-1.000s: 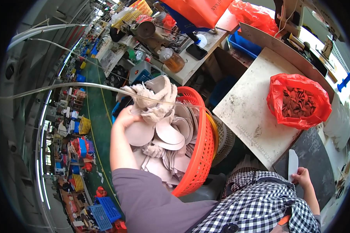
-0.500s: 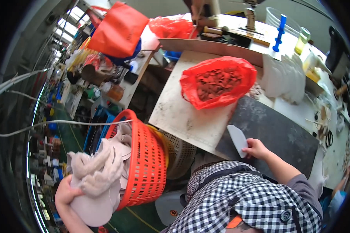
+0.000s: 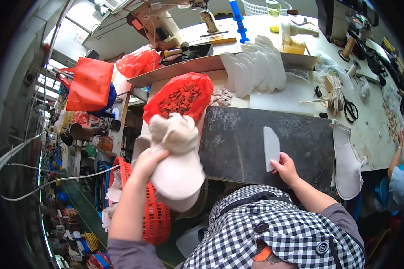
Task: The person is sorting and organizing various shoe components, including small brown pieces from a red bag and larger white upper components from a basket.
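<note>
- The left hand (image 3: 149, 162) is closed around a stack of pale, rounded fabric pieces (image 3: 177, 172) with fluffy lining on top, carried in the air over the near-left corner of the dark mat (image 3: 238, 143).
- The stack is thick and loosely gripped from one side; I judge that pieces at the bottom could slide out and drop into the gap between table and red basket (image 3: 155, 215).
- The red bag (image 3: 182, 94) lies at about twelve o'clock from the stack, just beside it; a careless set-down could knock it or spill its small brown contents.
- The right hand (image 3: 285, 168) rests with fingertips pressed on a flat white piece (image 3: 271, 148) lying on the mat, at three o'clock from the stack; the palm is partly open, nothing gripped. Landing the stack too far right could shove this piece.
- Against the earlier picture: the stack was then low by the basket, at seven o'clock; now it is raised to table height. The right hand stays on the white piece.
</note>
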Available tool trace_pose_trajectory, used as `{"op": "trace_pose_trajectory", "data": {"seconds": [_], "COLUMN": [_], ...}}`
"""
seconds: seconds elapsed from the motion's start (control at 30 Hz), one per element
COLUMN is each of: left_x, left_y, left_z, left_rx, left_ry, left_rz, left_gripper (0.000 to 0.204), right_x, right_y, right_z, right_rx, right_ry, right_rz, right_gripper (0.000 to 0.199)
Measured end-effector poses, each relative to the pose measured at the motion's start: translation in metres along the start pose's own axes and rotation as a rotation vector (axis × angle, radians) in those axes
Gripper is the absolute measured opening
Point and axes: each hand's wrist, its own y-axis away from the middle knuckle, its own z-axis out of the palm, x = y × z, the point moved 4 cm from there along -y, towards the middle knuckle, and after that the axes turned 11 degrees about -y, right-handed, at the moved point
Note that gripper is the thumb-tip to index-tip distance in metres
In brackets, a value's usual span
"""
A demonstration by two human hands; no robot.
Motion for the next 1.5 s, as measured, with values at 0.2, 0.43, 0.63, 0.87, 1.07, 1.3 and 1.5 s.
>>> {"op": "trace_pose_trajectory", "data": {"seconds": [0.2, 0.43, 0.63, 0.87, 1.07, 1.3, 1.5], "left_x": [0.059, 0.091, 0.052, -0.028, -0.026, 0.006, -0.004], "left_y": [-0.092, -0.082, -0.015, -0.039, -0.090, -0.100, -0.114], "left_z": [0.152, 0.199, 0.178, 0.171, 0.178, 0.183, 0.169], "left_rx": [-0.270, -0.162, -0.085, -0.044, 0.346, 0.411, 0.467], "left_ry": [0.670, 0.375, -0.771, -1.007, -1.005, -1.084, -1.314], "left_rz": [-0.059, 0.462, 1.150, 1.191, 0.840, 1.064, 1.253], "left_gripper": [0.068, 0.041, 0.038, 0.106, 0.105, 0.076, 0.061], "right_x": [-0.015, -0.012, -0.018, -0.004, -0.072, -0.072, -0.030], "right_y": [0.039, 0.043, 0.048, -0.007, -0.092, -0.120, -0.043], "right_z": [-0.057, -0.063, -0.026, 0.077, 0.131, 0.071, 0.010], "right_rx": [0.181, 0.159, -0.137, -0.480, -0.314, -0.030, 0.216], "right_ry": [-0.036, -0.101, -0.169, 0.064, 0.485, 0.290, -0.082], "right_rz": [-0.068, -0.115, 0.018, 0.170, -0.516, -0.409, -0.263], "right_gripper": [0.020, 0.023, 0.034, 0.050, 0.056, 0.036, 0.028]}}
